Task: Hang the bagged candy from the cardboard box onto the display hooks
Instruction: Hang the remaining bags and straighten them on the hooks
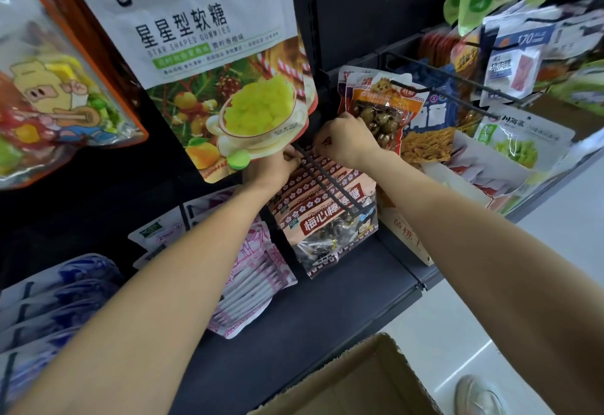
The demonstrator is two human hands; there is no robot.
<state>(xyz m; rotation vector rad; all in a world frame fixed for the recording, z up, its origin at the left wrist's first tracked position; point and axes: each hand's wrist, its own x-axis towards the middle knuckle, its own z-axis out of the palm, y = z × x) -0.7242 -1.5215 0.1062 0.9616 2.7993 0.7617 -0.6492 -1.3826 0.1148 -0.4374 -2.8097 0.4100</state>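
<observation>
The cardboard box is seen nearest, on the floor. Further in, the top of a plum candy bag on the display hook is pinched by the left hand and right hand.

Plum-candy bags, peach-orange with a brown flowered band along the top and a clear lower window showing dark wrapped sweets, hang in a row, front faces outward; the black double-wire display hook threads their tops; the brown cardboard box sits open below on the floor.
</observation>
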